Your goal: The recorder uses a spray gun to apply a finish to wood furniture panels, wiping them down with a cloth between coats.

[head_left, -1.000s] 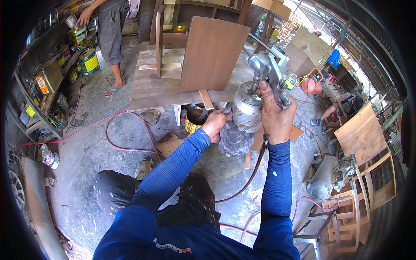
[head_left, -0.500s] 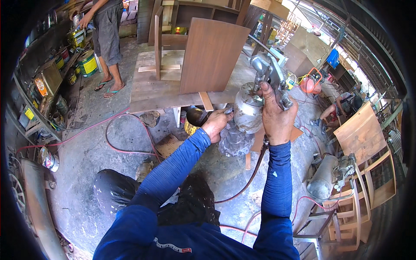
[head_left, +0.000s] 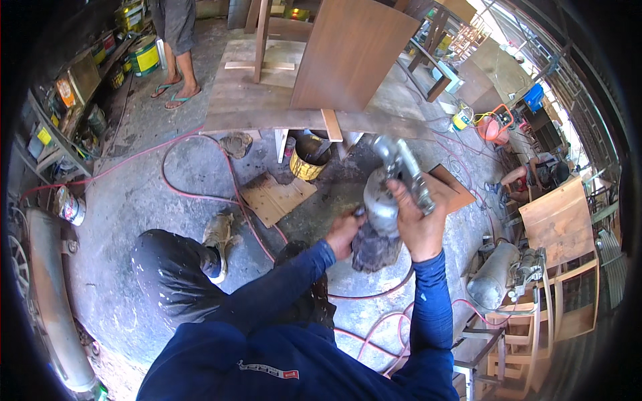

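My right hand is wrapped round the handle of a metal spray gun, its thumb up along the back of the gun. A pale metal paint cup hangs beneath the gun. Against the lower part of the cup is a crumpled grey rag. Beside the cup, my left hand is closed, its fingers curled at the rag's upper edge; motion blur partly hides the fingertips. A brown wooden panel stands on a low wooden platform in front of me.
Under the platform's near edge sits a yellow paint can. Flattened cardboard and a looping red hose lie on the floor. A person's legs stand far left. At right are a metal tank and wooden frames.
Both hands have come lower and nearer to me with the spray gun and rag. My view has tipped down, so the panel and the standing person sit higher in the picture.
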Available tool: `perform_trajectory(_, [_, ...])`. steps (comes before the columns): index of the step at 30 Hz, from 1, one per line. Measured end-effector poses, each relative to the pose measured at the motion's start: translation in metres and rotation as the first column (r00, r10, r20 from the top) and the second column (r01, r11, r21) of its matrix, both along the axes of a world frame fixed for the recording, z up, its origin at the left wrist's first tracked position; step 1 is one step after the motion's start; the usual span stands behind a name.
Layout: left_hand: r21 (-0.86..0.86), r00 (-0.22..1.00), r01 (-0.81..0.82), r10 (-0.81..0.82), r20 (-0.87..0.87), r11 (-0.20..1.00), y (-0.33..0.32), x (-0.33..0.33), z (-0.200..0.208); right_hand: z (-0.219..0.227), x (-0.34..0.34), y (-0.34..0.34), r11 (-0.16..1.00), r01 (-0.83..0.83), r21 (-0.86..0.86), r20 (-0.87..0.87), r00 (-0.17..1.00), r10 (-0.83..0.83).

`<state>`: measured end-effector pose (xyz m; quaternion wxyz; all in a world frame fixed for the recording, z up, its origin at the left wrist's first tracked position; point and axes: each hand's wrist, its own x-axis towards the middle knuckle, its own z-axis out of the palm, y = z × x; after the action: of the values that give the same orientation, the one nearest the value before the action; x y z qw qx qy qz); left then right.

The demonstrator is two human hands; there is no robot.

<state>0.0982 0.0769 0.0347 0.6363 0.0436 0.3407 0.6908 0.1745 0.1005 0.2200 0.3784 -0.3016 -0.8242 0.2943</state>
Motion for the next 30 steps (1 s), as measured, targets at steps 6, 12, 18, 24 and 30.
perform_trajectory(6, [0.029, 0.987, 0.009, -0.004, -0.159, 1.000, -0.004, 0.007, 0.038, 0.019, 0.019, -0.003, 0.986, -0.001, 0.164, -0.074, 0.997, 0.013])
perform_trajectory(12, [0.433, 0.989, 0.048, 0.019, -0.149, 0.900, 0.047, -0.031, 0.106, 0.062, 0.019, 0.022, 0.919, 0.295, 0.263, -0.386, 0.905, -0.180])
perform_trajectory(18, [0.155, 0.999, 0.049, -0.049, -0.002, 0.987, 0.029, 0.013, 0.046, 0.013, 0.028, 0.028, 0.968, 0.188, 0.164, -0.207, 0.966, -0.152])
perform_trajectory(24, [0.102, 0.996, 0.074, -0.069, -0.051, 0.992, 0.013, 0.030, 0.034, -0.002, 0.050, 0.016, 0.975, 0.199, 0.101, -0.199, 0.964, -0.177])
perform_trajectory(30, [0.283, 0.989, 0.059, -0.018, -0.145, 0.957, 0.048, 0.006, 0.046, 0.019, 0.046, 0.037, 0.956, 0.253, 0.147, -0.223, 0.950, -0.217])
